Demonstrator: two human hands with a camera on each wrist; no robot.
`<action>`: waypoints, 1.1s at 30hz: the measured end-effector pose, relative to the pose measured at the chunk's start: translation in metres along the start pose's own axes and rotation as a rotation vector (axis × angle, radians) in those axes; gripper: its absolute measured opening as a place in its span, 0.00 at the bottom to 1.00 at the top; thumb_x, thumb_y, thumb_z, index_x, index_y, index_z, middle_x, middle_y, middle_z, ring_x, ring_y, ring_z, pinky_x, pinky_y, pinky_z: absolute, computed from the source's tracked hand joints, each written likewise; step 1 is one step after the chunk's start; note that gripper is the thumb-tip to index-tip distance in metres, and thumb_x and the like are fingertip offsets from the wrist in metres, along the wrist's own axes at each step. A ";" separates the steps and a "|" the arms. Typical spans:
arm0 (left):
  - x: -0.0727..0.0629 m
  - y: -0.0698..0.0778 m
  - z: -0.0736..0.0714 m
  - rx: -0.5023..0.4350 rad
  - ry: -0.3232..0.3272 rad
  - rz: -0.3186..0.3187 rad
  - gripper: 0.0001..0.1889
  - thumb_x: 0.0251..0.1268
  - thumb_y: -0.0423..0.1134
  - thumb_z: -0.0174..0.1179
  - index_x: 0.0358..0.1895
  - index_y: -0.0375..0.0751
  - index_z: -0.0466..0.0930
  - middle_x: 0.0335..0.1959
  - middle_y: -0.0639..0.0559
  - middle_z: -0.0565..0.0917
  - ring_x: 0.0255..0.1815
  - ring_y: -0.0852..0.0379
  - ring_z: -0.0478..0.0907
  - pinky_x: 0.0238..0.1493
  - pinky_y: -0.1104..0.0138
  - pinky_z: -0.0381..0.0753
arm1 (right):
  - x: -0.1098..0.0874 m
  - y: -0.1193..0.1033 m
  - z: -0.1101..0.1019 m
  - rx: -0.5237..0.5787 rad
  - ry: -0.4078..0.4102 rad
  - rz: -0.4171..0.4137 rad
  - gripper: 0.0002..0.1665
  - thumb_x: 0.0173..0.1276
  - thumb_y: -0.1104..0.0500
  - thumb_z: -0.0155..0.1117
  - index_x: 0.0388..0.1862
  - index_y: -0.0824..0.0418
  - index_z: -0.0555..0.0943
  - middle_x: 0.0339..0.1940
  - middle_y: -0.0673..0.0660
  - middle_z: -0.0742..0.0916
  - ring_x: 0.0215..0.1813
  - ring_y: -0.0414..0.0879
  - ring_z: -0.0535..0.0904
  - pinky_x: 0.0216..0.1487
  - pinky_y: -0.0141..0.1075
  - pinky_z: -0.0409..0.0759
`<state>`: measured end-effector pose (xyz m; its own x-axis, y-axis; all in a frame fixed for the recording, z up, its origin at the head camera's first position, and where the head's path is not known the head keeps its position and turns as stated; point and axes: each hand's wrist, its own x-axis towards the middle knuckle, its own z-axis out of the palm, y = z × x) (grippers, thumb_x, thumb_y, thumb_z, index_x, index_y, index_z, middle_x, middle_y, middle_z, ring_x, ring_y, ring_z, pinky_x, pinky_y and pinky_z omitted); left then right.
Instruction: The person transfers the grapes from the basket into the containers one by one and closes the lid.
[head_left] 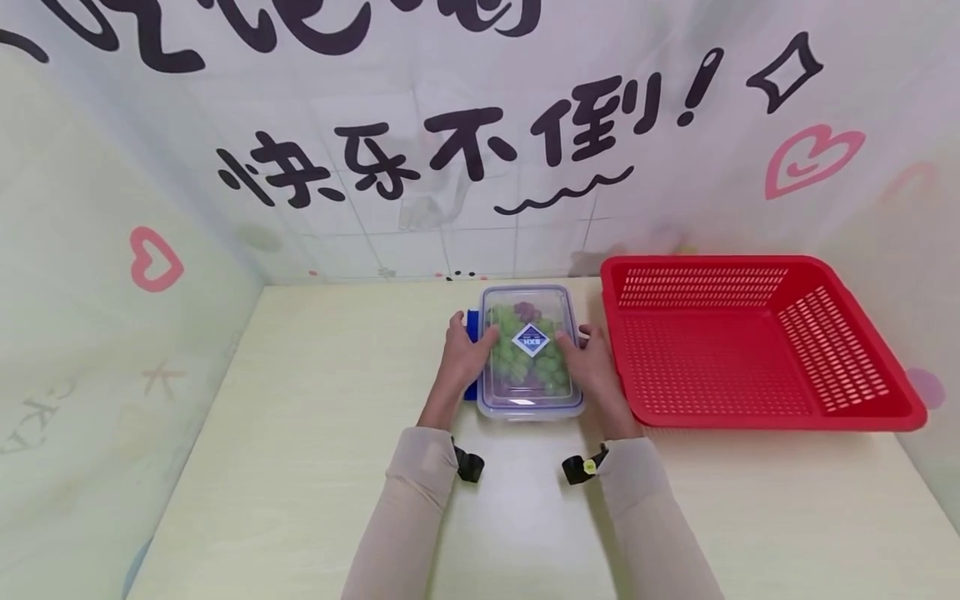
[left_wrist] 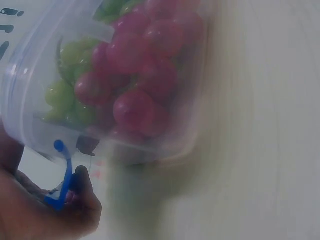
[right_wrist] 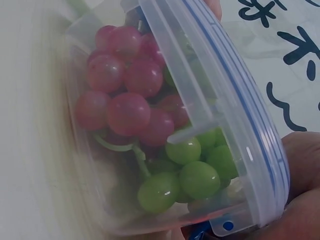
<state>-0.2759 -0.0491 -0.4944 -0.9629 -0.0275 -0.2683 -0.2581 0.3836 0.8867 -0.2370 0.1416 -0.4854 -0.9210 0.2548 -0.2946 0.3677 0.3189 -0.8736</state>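
A clear plastic food container [head_left: 531, 402] with a lid sits between my two hands, near the back of the table. Through its walls I see green grapes [right_wrist: 159, 192] and red grapes [left_wrist: 131, 52]. My left hand [head_left: 463, 354] grips the left side, thumb over the lid's edge. Beside its fingers a blue latch [left_wrist: 65, 175] sticks out from that side. On the opposite side my right hand [head_left: 592, 362] holds the container, its thumb also on the lid. Part of another blue latch [right_wrist: 200, 231] shows there. The lid carries a blue and white diamond label [head_left: 531, 340].
A red plastic basket [head_left: 712, 362] with perforated walls stands right of the container, close to my right hand. Behind the pale wooden table [head_left: 322, 450] hangs a white printed sheet [head_left: 465, 242] with black characters. Black straps [head_left: 468, 465] circle both wrists.
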 end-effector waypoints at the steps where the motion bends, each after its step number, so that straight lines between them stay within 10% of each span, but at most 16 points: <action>1: 0.000 0.002 0.000 -0.002 -0.001 0.000 0.46 0.70 0.54 0.56 0.80 0.39 0.41 0.78 0.34 0.54 0.78 0.39 0.55 0.76 0.50 0.57 | 0.000 -0.001 -0.001 0.002 0.006 0.000 0.37 0.77 0.50 0.52 0.75 0.68 0.56 0.68 0.73 0.72 0.64 0.63 0.74 0.67 0.53 0.74; 15: 0.003 0.017 0.000 0.003 -0.016 0.002 0.43 0.69 0.55 0.57 0.79 0.39 0.49 0.73 0.35 0.64 0.73 0.42 0.64 0.74 0.51 0.64 | 0.004 -0.011 -0.015 -0.039 0.068 0.010 0.43 0.75 0.49 0.57 0.79 0.64 0.52 0.74 0.68 0.67 0.72 0.61 0.66 0.73 0.53 0.66; 23: 0.004 0.021 0.005 -0.005 -0.010 0.088 0.23 0.71 0.51 0.57 0.59 0.37 0.75 0.48 0.40 0.80 0.45 0.49 0.80 0.52 0.55 0.83 | 0.003 -0.013 -0.018 -0.047 0.088 -0.020 0.40 0.75 0.50 0.59 0.78 0.62 0.57 0.73 0.66 0.69 0.70 0.60 0.69 0.71 0.53 0.69; 33: -0.003 0.004 0.009 0.024 0.000 0.116 0.23 0.75 0.47 0.52 0.65 0.37 0.71 0.61 0.35 0.68 0.54 0.44 0.75 0.56 0.52 0.80 | 0.003 0.003 -0.005 -0.032 0.081 -0.102 0.34 0.74 0.54 0.60 0.74 0.62 0.65 0.66 0.66 0.75 0.64 0.60 0.74 0.61 0.50 0.78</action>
<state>-0.2730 -0.0390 -0.4938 -0.9862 0.0178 -0.1646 -0.1433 0.4059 0.9026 -0.2377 0.1478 -0.4872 -0.9410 0.2920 -0.1712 0.2775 0.3756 -0.8842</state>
